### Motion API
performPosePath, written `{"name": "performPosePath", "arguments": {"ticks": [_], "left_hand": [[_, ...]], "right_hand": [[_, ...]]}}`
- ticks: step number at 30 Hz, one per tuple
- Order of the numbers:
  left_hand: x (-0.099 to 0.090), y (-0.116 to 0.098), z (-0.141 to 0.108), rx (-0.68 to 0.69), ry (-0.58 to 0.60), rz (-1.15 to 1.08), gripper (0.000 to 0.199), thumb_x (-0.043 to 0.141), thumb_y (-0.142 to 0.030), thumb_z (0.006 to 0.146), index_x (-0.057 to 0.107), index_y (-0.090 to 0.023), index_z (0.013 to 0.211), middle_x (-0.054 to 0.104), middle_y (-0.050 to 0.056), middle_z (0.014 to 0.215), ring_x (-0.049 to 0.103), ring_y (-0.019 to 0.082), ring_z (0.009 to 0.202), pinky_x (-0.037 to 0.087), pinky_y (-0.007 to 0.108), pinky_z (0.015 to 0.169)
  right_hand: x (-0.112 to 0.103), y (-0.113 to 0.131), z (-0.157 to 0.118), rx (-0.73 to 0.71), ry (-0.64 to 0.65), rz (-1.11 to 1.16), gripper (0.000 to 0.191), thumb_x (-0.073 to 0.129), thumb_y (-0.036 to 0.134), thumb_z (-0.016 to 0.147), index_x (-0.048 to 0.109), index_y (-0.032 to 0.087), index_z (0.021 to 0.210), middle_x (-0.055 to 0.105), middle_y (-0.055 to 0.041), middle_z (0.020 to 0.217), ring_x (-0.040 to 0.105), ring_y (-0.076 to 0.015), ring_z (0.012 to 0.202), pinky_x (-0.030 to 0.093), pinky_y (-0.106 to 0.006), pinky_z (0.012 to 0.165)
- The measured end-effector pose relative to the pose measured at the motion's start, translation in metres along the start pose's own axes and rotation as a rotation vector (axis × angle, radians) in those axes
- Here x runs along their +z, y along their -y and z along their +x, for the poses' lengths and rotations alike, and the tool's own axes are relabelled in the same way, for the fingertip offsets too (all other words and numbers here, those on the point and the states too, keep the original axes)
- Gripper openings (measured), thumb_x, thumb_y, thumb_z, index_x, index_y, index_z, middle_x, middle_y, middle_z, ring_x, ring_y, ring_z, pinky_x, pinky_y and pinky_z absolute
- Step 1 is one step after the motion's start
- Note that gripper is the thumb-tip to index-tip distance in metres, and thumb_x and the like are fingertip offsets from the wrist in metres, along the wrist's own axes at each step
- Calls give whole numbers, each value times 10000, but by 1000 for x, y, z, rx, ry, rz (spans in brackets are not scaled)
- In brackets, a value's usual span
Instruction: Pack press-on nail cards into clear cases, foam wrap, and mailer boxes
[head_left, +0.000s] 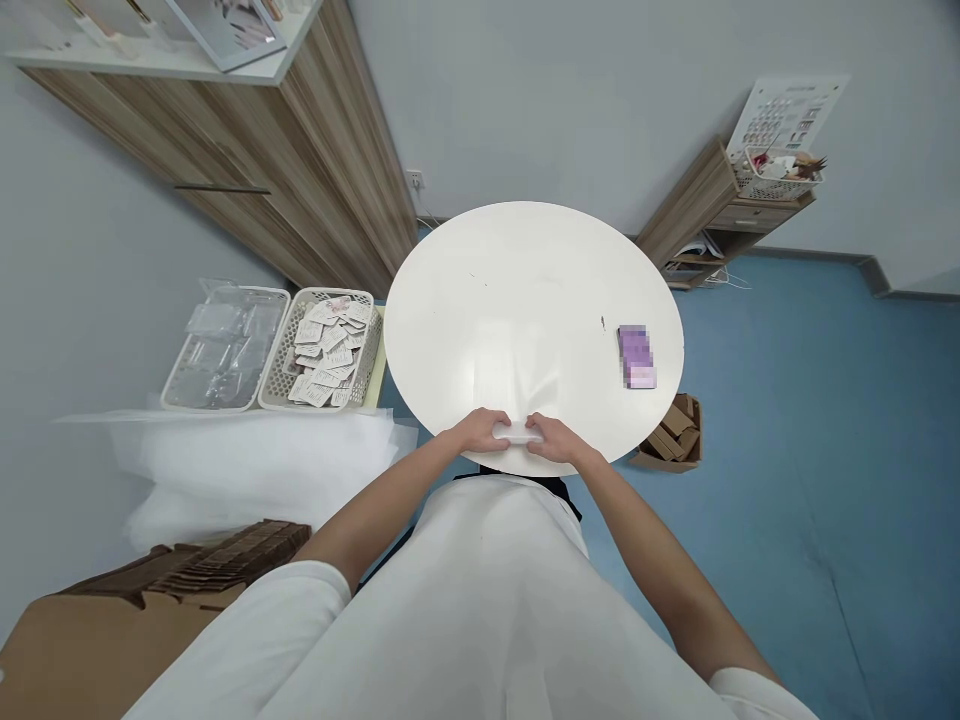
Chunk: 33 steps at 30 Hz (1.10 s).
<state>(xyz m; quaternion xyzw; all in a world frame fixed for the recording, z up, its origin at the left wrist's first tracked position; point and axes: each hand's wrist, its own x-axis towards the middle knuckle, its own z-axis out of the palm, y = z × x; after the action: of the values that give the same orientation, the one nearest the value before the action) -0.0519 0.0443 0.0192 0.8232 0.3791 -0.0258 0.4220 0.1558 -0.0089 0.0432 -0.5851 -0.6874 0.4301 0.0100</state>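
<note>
At the near edge of the white oval table (450,290), my left hand (482,430) and my right hand (553,438) grip a small, long white bundle (517,433) from its two ends. My fingers and thumbs are closed around it. It looks like something rolled in thin white sheet; what lies inside is hidden. Just beyond it, a pale, shiny patch with creases (536,380) shows on the tabletop. Whether that is a thin sheet or only reflected light, I cannot tell.
A purple, blurred phone-like item (636,357) lies on the table's right. To the left stand a basket of printed cards (304,300), a basket of clear plastic packs (169,385), white sheets (255,465) and flattened cardboard (112,640). A carton (699,440) sits on the floor at right.
</note>
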Motion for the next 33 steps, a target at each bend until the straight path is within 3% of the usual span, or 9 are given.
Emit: {"name": "performPosePath", "arguments": {"ticks": [6,10,14,22,26,28,30,33], "left_hand": [[-17,6,3,-32,-94,-154,383,469,-497,738,605,-223,968,594,37,1044,559,192,924,426,279,774],[-23,20,3,-133,-180,-210,344,481,-478,732,601,-200,897,608,36,896,565,180,800,429,272,675],[-18,35,6,-288,-260,-193,266,440,-408,758,527,-182,648,537,6,639,503,143,608,377,257,552],[-12,40,10,-455,-316,-168,203,471,-323,731,449,-192,577,492,-4,577,493,143,594,339,250,526],[-10,37,8,-512,-344,-145,131,495,-318,733,515,-190,743,570,24,717,539,164,682,379,261,569],[-10,34,7,-502,-438,-117,250,502,-321,742,503,-181,949,587,59,895,553,182,796,413,282,644],[-10,30,5,-420,-537,-43,414,500,-350,757,424,-175,1124,531,102,1093,522,212,957,415,323,762],[-10,22,5,-186,-500,129,558,545,-429,728,381,-195,1207,413,117,1273,385,262,1162,330,390,921]], "right_hand": [[-20,-9,14,-56,-61,61,273,498,384,773,597,220,969,578,-59,1039,540,-197,944,413,-300,779],[-21,-19,26,76,-131,147,315,477,435,781,590,223,985,596,-58,1018,563,-185,864,431,-287,715],[-16,-28,36,195,-271,256,253,482,383,764,571,219,936,624,-30,943,567,-171,809,434,-268,656],[-3,-44,43,368,-490,249,234,454,361,741,552,199,879,598,-33,794,539,-171,708,417,-272,599],[2,-44,36,385,-565,197,409,436,324,762,442,158,1136,576,-85,940,549,-196,821,432,-310,701],[4,-40,31,348,-661,83,492,427,291,775,350,139,1236,517,-137,1093,500,-243,988,404,-371,811],[5,-34,27,242,-714,-70,508,424,266,786,318,145,1268,430,-162,1225,391,-283,1139,333,-430,906],[6,-24,26,-20,-562,-237,543,502,299,761,332,177,1262,337,-141,1337,268,-293,1245,239,-451,986]]}}
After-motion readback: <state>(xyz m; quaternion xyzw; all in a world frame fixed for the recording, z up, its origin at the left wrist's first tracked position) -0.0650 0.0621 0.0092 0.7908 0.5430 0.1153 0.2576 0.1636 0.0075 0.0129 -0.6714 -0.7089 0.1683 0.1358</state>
